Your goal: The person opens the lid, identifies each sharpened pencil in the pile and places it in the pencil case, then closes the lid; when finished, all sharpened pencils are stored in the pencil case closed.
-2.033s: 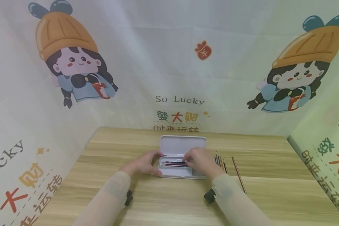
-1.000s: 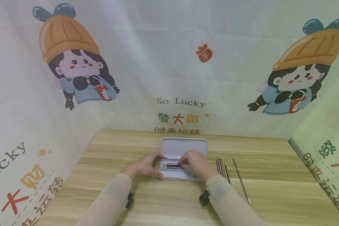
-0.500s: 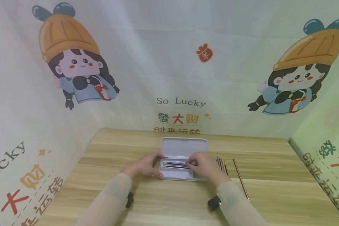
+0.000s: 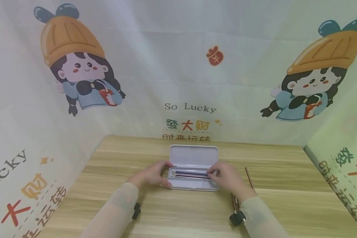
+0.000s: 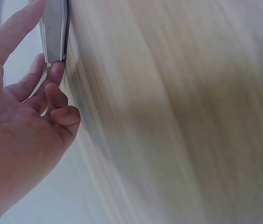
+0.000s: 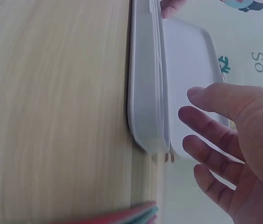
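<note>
A white pencil case lies on the table with its lid raised. Several pencils lie side by side in its back compartment, points to the left. My left hand holds the case's left end between thumb and fingers; the left wrist view shows the fingertips at the corner of the case. At the right end of the case, my right hand hovers over the pencils' rear ends. In the right wrist view its fingers are spread and loosely bent, with nothing between them.
Right of the case, loose pencils lie partly hidden under the right forearm. A separate brown pencil lies farther right. Printed cloth hangs behind the wooden table and along its sides.
My right hand has shifted right along the pencils to the right end of the case, its fingers parting from them. More of the pencils' length shows. The left hand keeps its hold.
</note>
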The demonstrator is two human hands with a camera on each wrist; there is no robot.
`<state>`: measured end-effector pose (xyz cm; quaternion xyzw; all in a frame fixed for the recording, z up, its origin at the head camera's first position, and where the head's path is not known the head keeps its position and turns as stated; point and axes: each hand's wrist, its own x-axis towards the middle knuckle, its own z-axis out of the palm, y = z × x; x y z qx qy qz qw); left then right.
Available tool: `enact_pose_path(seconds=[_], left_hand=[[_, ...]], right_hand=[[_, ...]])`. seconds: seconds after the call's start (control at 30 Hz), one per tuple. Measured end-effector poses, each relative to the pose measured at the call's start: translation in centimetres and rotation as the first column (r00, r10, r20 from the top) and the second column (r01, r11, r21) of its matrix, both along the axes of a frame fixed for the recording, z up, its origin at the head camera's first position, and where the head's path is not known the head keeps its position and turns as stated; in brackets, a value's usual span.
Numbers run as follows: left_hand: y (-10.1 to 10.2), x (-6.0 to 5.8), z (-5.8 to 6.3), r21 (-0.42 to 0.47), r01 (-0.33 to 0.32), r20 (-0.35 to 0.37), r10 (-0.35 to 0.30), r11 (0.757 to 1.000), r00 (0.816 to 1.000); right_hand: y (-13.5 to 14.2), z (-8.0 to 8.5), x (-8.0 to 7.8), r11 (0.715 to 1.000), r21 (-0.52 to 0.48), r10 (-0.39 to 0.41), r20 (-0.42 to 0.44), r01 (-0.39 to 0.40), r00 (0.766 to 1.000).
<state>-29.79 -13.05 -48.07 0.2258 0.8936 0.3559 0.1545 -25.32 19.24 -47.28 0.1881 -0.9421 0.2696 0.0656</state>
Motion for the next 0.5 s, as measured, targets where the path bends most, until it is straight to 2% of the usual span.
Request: enact_pose_path(seconds=[0.1, 0.33, 0.5], left_hand=[[0.0, 0.1, 0.1, -0.006, 0.0, -0.004, 0.0, 1.0, 1.0], [0.0, 0.6, 0.5, -0.009, -0.009, 0.015, 0.009, 1.0, 1.0], [0.0, 0.4, 0.5, 0.002, -0.007, 0.007, 0.007, 1.0, 1.0]], right_hand=[[0.9, -0.1, 0.1, 1.0, -0.017, 0.004, 0.01, -0.004, 1.0], [2.9, -0.1, 1.2, 0.998, -0.014, -0.054, 0.023, 0.054, 0.998], [4.3, 0.0, 1.9, 0.998, -0.02, -0.063, 0.027, 0.063, 0.998]])
